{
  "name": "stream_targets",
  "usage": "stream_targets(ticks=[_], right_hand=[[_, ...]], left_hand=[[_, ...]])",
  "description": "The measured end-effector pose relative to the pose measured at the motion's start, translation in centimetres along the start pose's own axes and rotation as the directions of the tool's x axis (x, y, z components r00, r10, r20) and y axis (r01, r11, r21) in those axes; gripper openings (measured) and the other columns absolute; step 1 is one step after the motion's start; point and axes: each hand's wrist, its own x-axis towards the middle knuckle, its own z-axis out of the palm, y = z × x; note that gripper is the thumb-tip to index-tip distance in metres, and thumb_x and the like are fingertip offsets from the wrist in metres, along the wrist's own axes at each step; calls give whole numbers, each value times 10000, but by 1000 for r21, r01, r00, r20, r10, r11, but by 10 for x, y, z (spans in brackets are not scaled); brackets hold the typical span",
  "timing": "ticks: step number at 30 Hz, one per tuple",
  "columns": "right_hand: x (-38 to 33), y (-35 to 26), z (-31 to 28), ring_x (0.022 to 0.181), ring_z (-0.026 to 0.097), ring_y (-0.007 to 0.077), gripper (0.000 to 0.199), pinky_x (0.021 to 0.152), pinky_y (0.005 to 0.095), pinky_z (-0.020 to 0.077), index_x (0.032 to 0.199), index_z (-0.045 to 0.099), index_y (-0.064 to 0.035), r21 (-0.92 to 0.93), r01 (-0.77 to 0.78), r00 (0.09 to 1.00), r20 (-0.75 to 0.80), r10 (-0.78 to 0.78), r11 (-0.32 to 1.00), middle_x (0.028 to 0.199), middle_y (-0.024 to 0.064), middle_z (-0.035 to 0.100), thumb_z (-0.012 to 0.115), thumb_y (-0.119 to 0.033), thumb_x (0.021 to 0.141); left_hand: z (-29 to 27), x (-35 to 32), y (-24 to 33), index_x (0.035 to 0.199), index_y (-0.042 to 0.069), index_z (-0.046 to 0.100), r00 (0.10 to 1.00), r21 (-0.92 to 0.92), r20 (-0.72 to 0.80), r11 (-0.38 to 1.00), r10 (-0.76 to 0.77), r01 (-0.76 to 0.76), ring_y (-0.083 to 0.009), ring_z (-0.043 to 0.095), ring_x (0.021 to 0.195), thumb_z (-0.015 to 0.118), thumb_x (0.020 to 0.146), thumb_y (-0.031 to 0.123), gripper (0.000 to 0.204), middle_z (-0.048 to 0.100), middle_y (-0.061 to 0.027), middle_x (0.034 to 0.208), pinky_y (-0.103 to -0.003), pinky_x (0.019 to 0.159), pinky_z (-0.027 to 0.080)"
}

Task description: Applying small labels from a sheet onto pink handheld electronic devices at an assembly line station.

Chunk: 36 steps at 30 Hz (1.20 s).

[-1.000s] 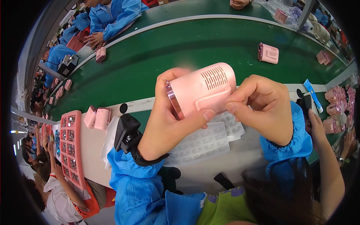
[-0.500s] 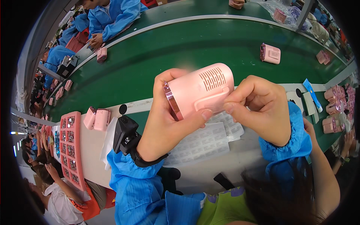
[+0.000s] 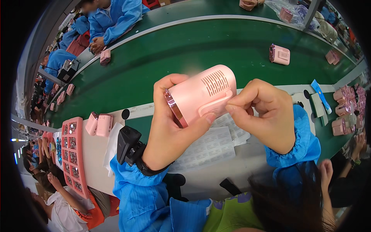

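Observation:
My left hand (image 3: 166,133) is wrapped round a pink rounded plastic device (image 3: 189,92) and holds it tilted above the bench. The device has vent slots, a raised clip-like bar on its side and a shiny purple-pink rim at the left end. The left thumb presses the casing below the bar. My right hand (image 3: 266,116) is closed in a pinch, thumb and forefinger at the right end of the bar. Whatever lies between those fingertips is too small to make out. Printed label sheets (image 3: 206,150) lie under the hands.
Two similar pink devices (image 3: 104,124) stand at the left beside a pink compartment tray (image 3: 72,154) of small parts. Another pink device (image 3: 279,55) is on the green belt (image 3: 154,54). A blue tube (image 3: 321,96) and several devices (image 3: 340,110) lie at right. Co-workers surround the bench.
Both my hands and the pink device have shifted slightly left, the pinch staying by the bar. At the right, another person's arm has moved away from my right sleeve.

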Motion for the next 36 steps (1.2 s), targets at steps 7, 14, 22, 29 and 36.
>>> stream_targets(ticks=[7,14,22,29,36], right_hand=[[-1,4,1,602,460,43,100,518,175,359,764,548,-8,-144,138,990,-21,-143,980,691,9,525,613,44,709],[17,11,-8,713,589,204,305,591,284,462,960,466,-20,-298,60,954,-264,-143,953,762,106,562,634,-77,712],[35,64,-12,880,490,126,423,766,256,406,1111,457,-46,184,-49,969,247,3,982,931,70,526,558,-317,803],[110,147,-63,968,525,297,549,811,344,416,1149,461,-45,-656,-295,938,-59,342,695,1077,135,537,507,-450,781],[102,164,-92,1013,498,362,521,859,372,397,1215,421,-61,-932,-265,865,-344,-366,249,1043,182,552,498,-376,807]], left_hand=[[5,-1,-4,1150,88,253,1000,-8,-4,1000,20,-20,-173,505,963,626,682,-49,614,439,-106,1056,-260,724,472],[5,0,-4,1162,84,258,987,110,-144,993,65,-49,-203,549,878,604,729,23,558,450,-134,1055,-293,583,510],[3,10,-10,1234,63,233,993,-65,11,990,-121,122,-256,513,978,540,800,159,540,424,-147,1137,-313,646,501],[-7,19,-9,1270,36,308,963,395,256,918,-85,-24,-265,375,1159,466,842,279,517,370,-140,1267,-358,893,370],[-6,23,-9,1220,23,385,928,398,338,917,-154,7,-261,396,1142,475,837,273,467,378,-120,1268,-360,890,371]])
